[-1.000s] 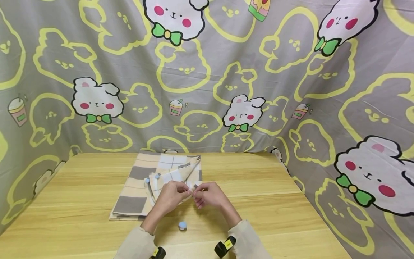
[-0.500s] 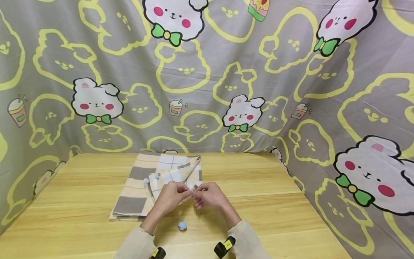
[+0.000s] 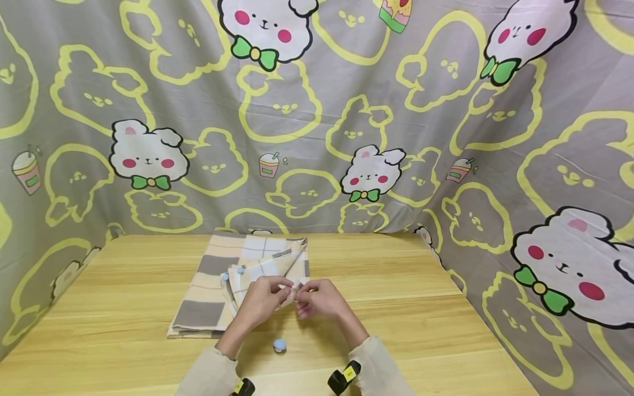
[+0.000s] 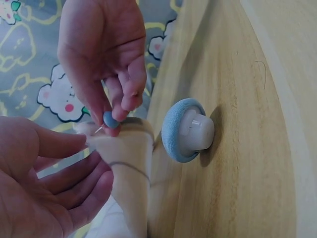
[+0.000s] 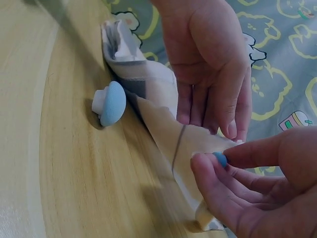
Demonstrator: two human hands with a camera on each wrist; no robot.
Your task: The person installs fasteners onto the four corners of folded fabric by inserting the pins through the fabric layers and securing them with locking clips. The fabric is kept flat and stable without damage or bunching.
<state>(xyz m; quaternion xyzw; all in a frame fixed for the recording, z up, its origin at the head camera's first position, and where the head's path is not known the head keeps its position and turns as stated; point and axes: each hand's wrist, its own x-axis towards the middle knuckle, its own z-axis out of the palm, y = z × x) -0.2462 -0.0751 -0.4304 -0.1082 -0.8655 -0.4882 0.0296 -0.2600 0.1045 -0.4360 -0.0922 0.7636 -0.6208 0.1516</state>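
A plaid blanket (image 3: 200,313) in cream, grey and white lies folded on the table, one corner turned up toward me. Beside that corner, my left hand (image 3: 262,297) pinches the cloth edge between thumb and fingers. My right hand (image 3: 323,298) faces it, thumb and finger holding a small blue-headed pin (image 5: 220,159). In the left wrist view the pin's thin shaft points toward the left fingertips; whether it enters the cloth cannot be told. A mushroom-shaped fastener (image 4: 182,130) with a blue fabric cap and a clear whitish stem lies on its side near my wrists.
Two small blue caps (image 3: 240,270) sit on the blanket's folded edge. The wooden table (image 3: 396,330) ends at a patterned curtain (image 3: 307,110) behind and at the sides. A black wrist camera (image 3: 344,377) sits at each sleeve.
My left thumb and forefinger have parted slightly at the cloth edge and drawn a little away from the right fingertips. The right hand, blanket and loose fastener look unmoved.
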